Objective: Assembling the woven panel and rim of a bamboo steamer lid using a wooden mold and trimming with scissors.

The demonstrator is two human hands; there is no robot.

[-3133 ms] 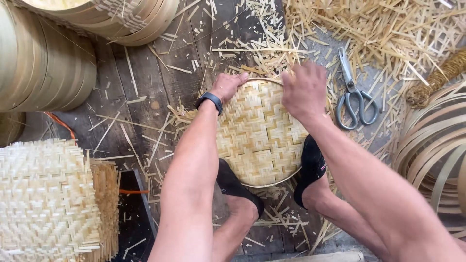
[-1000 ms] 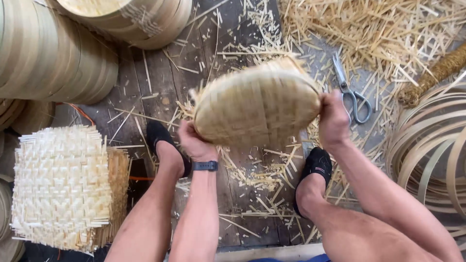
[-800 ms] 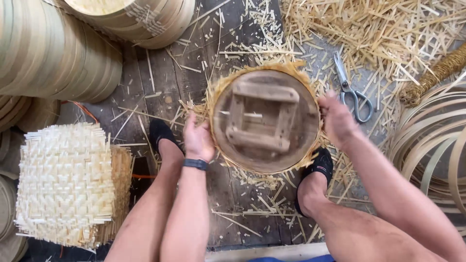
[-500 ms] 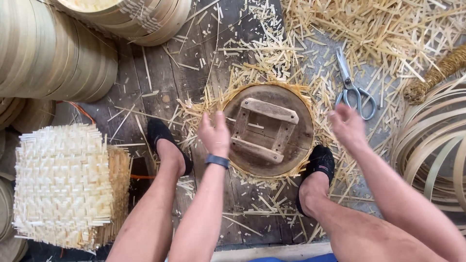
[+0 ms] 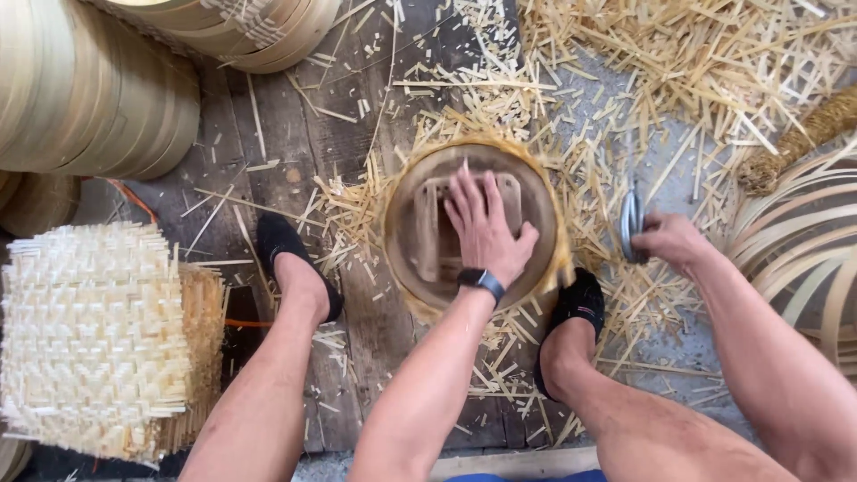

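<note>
The left hand (image 5: 483, 228) lies palm down, fingers spread flat, on the wooden frame (image 5: 428, 234) inside a round woven bamboo basket (image 5: 403, 259) that sits upside down on the plank floor (image 5: 286, 152) between the person's 2 feet. A dark wristband (image 5: 482, 281) circles that wrist. The basket's edge is fringed with loose bamboo ends and its outline is blurred, so finer detail of the weave cannot be told. The right hand (image 5: 668, 241) is off to the right of the basket, fingers closed around the metal scissors (image 5: 630, 225), which stand on edge against the floor; the blades are hard to make out. Both feet wear black shoes: the left shoe (image 5: 284, 250) well left of the basket, the right shoe (image 5: 576, 308) just beside its lower right rim. Cut bamboo strips (image 5: 696, 62) litter the floor thickly at the top and right. At the lower left stands a stack of square woven bamboo mats (image 5: 89, 339), with a thin orange cord (image 5: 134, 198) running behind it. Stacked round bamboo hoops (image 5: 98, 98) fill the upper left corner, and more bent bamboo bands (image 5: 803, 241) curve in at the right edge, near a coil of rough rope (image 5: 794, 143).
</note>
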